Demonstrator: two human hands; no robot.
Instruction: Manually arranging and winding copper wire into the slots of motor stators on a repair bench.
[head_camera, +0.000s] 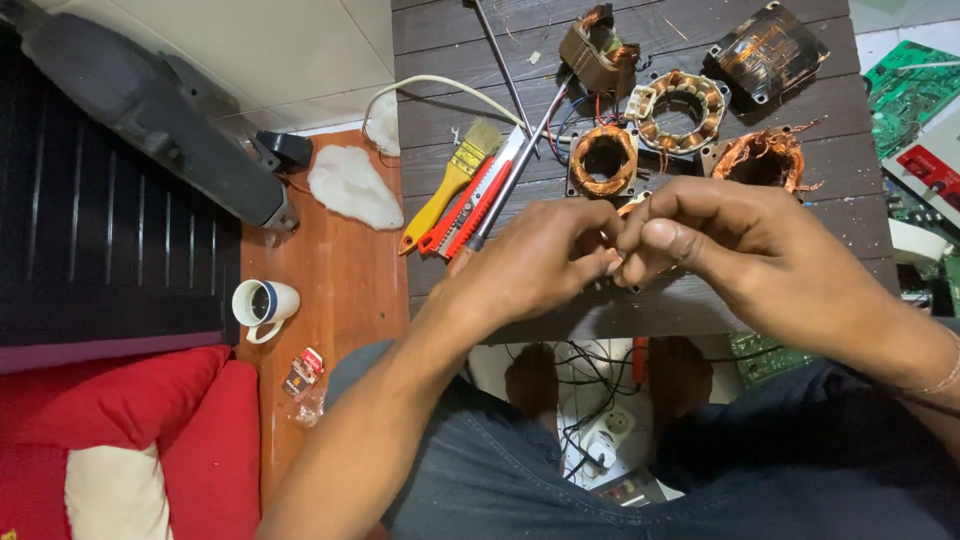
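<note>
My left hand (540, 262) and my right hand (710, 235) meet fingertip to fingertip over the front of a dark plank table (460, 110). Between the pinched fingers sits something small and mostly hidden; only an orange sliver (632, 207) shows above them. Just behind my hands lie copper-wound motor stators: one in a square frame (604, 158), a ring-shaped one (682, 110) and a rough one (762, 160).
A yellow-handled brush (452, 180), a red utility knife (470, 207) and a screwdriver (515, 165) lie left of my hands. A white mug (264, 304) stands on the wooden floor. Circuit boards (905, 90) sit at right. Cables and a socket (612, 425) lie under the table by my feet.
</note>
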